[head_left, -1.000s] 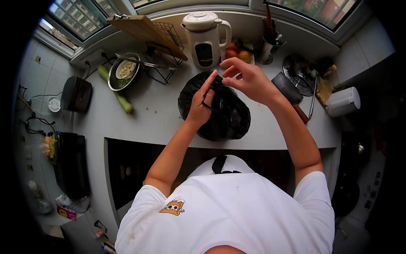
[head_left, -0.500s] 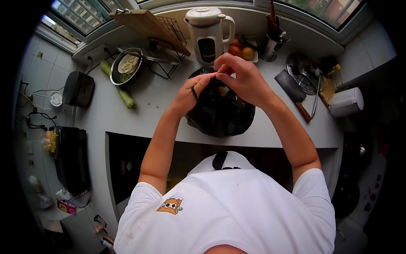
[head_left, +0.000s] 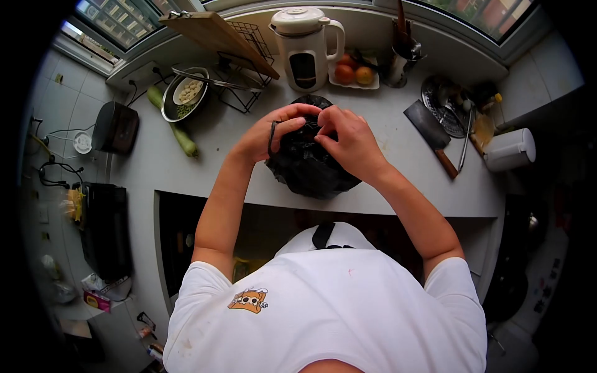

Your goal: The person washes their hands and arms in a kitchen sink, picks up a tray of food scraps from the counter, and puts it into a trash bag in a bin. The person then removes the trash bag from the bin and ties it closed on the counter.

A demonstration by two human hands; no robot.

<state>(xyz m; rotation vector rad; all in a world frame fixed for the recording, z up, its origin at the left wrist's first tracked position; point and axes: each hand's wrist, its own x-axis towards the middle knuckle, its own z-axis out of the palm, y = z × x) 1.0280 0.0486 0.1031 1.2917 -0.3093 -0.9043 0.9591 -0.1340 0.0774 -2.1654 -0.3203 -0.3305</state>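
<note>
A full-looking black plastic bag [head_left: 314,168] rests near the counter's front edge. My left hand [head_left: 273,132] is at its upper left, fingers curved toward the right with the thumb below them. A thin black loop [head_left: 272,138] passes around this hand; it looks like part of the bag. Over the bag's top, my right hand [head_left: 351,140] has its fingers bent in a pinch against the left fingertips. Dark plastic shows between the two hands, and exactly what the fingertips grip is partly hidden.
Behind the bag stand a white jug-shaped appliance [head_left: 303,53] and a plate of tomatoes [head_left: 364,76]. A cleaver [head_left: 428,126] lies at right, near a white canister [head_left: 510,149]. At left are a metal bowl [head_left: 169,102], a long green vegetable [head_left: 185,143] and a cutting board [head_left: 217,40].
Both hands have come lower and slightly left, and the right fingers are bent closer over the bag. The bag has shifted left and its top has changed shape.
</note>
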